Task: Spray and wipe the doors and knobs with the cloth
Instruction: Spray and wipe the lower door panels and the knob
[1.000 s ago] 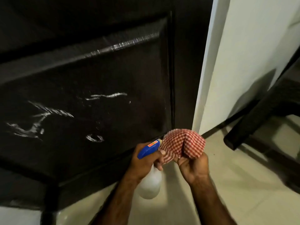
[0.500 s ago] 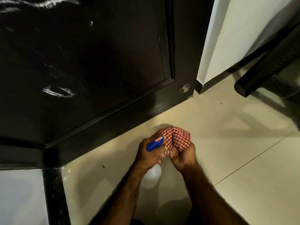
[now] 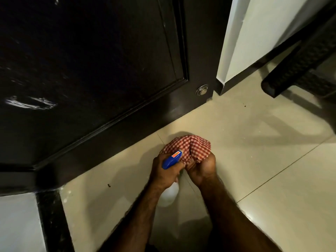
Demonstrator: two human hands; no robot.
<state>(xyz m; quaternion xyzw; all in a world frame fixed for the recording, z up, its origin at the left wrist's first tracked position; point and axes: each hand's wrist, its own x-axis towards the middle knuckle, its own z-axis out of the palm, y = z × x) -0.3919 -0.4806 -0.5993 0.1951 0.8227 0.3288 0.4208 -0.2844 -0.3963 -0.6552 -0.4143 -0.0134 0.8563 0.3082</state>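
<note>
A dark panelled door [image 3: 94, 57] fills the upper left, with white spray streaks low on its panel at the left. A small round metal fitting [image 3: 202, 90] sits near the door's bottom right corner. My left hand [image 3: 166, 170] grips a white spray bottle [image 3: 169, 194] by its blue trigger head, held over the floor in front of the door. My right hand [image 3: 201, 168] grips a bunched red-and-white checked cloth [image 3: 192, 148], close against the sprayer's nozzle. Both hands are apart from the door.
Cream floor tiles [image 3: 254, 170] spread to the right. A white wall [image 3: 258, 33] with dark skirting stands right of the door. A dark piece of furniture [image 3: 300, 62] juts in at the upper right. A black strip [image 3: 52, 220] runs along the lower left.
The view has tilted down from the door panel to its bottom edge and the floor. Both hands stay together with the bottle and cloth, now seen over the tiles.
</note>
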